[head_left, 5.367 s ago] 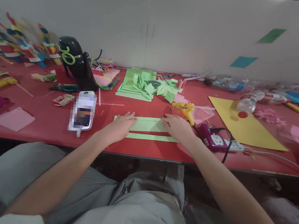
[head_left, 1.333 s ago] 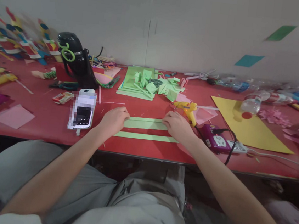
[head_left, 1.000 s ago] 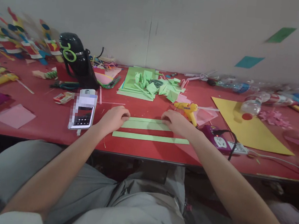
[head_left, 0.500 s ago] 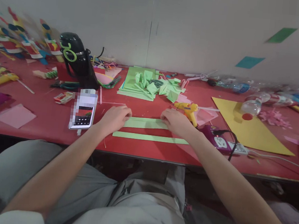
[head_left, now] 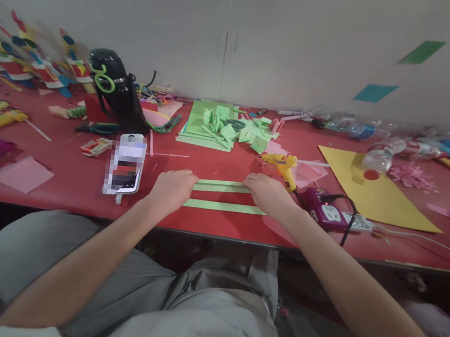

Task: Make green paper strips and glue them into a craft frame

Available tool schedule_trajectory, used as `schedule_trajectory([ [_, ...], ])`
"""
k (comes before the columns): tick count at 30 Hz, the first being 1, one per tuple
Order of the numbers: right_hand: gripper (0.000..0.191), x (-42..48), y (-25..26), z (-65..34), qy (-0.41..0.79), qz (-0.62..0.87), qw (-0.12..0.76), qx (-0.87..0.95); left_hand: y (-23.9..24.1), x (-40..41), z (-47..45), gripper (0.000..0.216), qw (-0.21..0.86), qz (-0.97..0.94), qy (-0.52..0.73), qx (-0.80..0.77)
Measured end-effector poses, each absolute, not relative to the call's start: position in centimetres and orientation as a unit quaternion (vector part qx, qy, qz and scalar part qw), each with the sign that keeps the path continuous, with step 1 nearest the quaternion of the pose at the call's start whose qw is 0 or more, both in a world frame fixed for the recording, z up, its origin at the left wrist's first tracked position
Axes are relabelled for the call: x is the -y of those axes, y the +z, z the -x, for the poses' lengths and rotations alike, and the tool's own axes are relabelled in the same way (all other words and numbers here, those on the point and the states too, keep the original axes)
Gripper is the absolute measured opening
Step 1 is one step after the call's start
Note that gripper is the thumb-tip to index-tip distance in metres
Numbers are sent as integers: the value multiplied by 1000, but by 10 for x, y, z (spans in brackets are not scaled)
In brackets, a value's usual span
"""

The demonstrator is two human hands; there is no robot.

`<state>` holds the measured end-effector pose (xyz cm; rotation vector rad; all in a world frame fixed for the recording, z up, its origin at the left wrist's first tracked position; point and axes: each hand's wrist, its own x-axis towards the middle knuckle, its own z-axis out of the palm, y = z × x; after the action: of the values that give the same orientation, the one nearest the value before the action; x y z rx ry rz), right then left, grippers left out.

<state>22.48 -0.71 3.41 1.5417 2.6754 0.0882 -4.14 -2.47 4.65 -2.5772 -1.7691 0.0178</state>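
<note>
The left hand and the right hand face each other over the red desk, palms down and knuckles bent. A folded green strip runs straight between their fingers, a crease along its length. The left fingers are held close together, pinching its left part; the right fingers do the same on the right — the exact grip of the thumbs is hidden.

Nearer the body than the fingers, and roughly parallel to the paper they hold, a narrow green strip lies flat, its ends covered by the hands and forearms.

Left of the left fingers is a phone with a lit screen; farther out and beyond it is a black bottle. Straight ahead, beyond the gap between both sets of fingers, green sheets bear a heap of folded green pieces. Just beyond the right fingers lies a yellow glue gun. To their right is a purple power block — then, farther right, a yellow sheet with a clear bottle near its far edge.
</note>
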Motion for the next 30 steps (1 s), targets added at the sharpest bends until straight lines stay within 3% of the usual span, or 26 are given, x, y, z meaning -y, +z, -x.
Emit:
schedule_trajectory([
  [5, 52, 13, 30, -231, 5, -492, 11, -871, 49, 37, 34, 29, 8, 829, 22, 558],
  [9, 55, 15, 26, -240, -2, -480, -13, -877, 48, 47, 29, 37, 30, 835, 32, 548],
  [19, 34, 3, 30, -255, -9, -510, -31, -859, 43, 47, 29, 40, 31, 854, -9, 519],
  [23, 28, -2, 33, -251, -63, -525, -89, -844, 36, 45, 27, 41, -11, 853, -23, 521],
  [30, 27, -6, 30, -228, -83, -502, -122, -852, 29, 45, 26, 44, -26, 869, -45, 492],
])
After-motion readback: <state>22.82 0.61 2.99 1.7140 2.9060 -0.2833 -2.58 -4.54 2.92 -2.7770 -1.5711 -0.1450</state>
